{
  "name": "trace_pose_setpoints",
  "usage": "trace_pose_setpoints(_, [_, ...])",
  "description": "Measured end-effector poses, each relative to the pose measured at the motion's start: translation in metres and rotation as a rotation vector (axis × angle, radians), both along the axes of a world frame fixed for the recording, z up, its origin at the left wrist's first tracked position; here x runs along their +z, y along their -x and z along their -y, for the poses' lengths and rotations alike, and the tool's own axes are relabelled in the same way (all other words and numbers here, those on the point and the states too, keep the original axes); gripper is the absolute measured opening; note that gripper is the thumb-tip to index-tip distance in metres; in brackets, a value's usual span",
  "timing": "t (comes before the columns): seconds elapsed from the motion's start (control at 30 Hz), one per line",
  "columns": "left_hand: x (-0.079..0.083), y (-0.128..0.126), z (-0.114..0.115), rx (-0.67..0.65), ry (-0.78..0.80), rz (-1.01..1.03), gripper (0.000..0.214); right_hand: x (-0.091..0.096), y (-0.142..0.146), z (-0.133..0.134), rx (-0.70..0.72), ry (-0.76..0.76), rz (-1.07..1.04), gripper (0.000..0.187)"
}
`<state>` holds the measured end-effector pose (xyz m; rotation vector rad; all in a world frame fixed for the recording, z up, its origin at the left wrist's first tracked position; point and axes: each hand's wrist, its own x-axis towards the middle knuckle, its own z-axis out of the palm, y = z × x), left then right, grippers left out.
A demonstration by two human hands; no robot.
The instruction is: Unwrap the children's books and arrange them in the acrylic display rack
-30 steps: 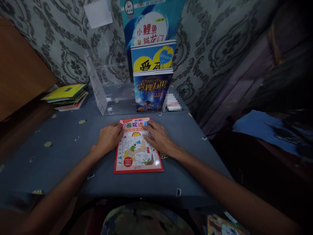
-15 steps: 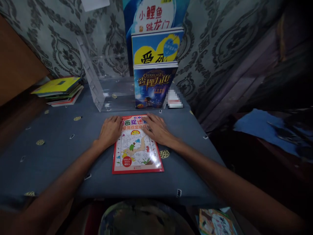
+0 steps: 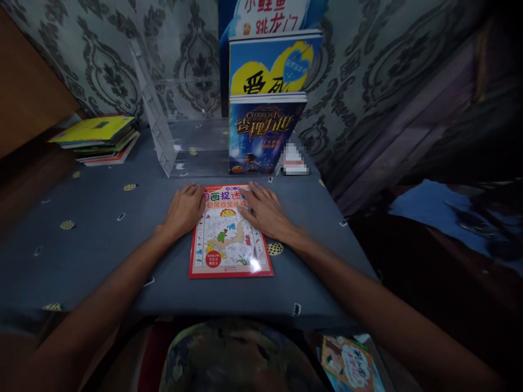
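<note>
A red-bordered children's colouring book (image 3: 229, 242) lies flat on the grey-blue tablecloth (image 3: 93, 239) in front of me. My left hand (image 3: 184, 209) rests on the book's upper left corner with fingers lying flat and slightly curled. My right hand (image 3: 265, 211) lies spread on the upper right corner. Both hands press on the cover; neither grips it. Just beyond the book stands a clear acrylic display rack (image 3: 171, 136) holding a dark blue book (image 3: 263, 136) in front, a blue and yellow book (image 3: 273, 62) behind it, and a taller blue book (image 3: 269, 13) at the back.
A stack of thin books with a yellow one on top (image 3: 96, 139) lies at the far left of the table. A patterned wall (image 3: 351, 71) backs the table. Dark furniture and a blue surface (image 3: 433, 209) are to the right. Another picture book (image 3: 347, 362) lies low, below the table's edge.
The colouring book and both hands have slid a little farther from me, toward the rack. The view has tilted downward slightly.
</note>
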<state>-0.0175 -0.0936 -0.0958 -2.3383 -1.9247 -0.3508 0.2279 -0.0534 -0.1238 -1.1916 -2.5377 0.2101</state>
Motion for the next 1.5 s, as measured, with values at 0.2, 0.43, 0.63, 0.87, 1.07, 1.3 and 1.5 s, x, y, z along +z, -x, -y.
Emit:
trace_pose_setpoints(0.2, [-0.003,-0.002,0.001,0.025,-0.009,-0.018,0.034,0.005,-0.01,0.042,0.021,0.008,0.042,0.059])
trace_pose_setpoints(0.43, [-0.003,-0.003,0.002,0.054,0.019,-0.026,0.036,0.009,-0.022,0.093,0.077,0.011,0.077,0.068])
trace_pose_setpoints(0.63, [-0.002,-0.002,0.003,0.043,0.004,-0.004,0.034,0.017,-0.026,0.116,0.089,0.004,0.099,0.07])
trace_pose_setpoints(0.87, [-0.001,0.001,0.004,0.034,0.027,0.016,0.037,0.02,-0.025,0.118,0.074,0.024,0.101,0.071])
trace_pose_setpoints(1.07, [0.0,0.001,0.006,0.044,0.021,0.023,0.038,0.023,-0.025,0.119,0.061,0.055,0.098,0.069])
trace_pose_setpoints(1.3, [-0.003,0.001,0.006,0.09,0.015,0.0,0.038,0.02,-0.026,0.117,0.064,0.069,0.083,0.069])
trace_pose_setpoints(1.5, [-0.002,0.001,0.007,0.115,0.007,-0.034,0.038,0.019,-0.026,0.117,0.057,0.075,0.07,0.068])
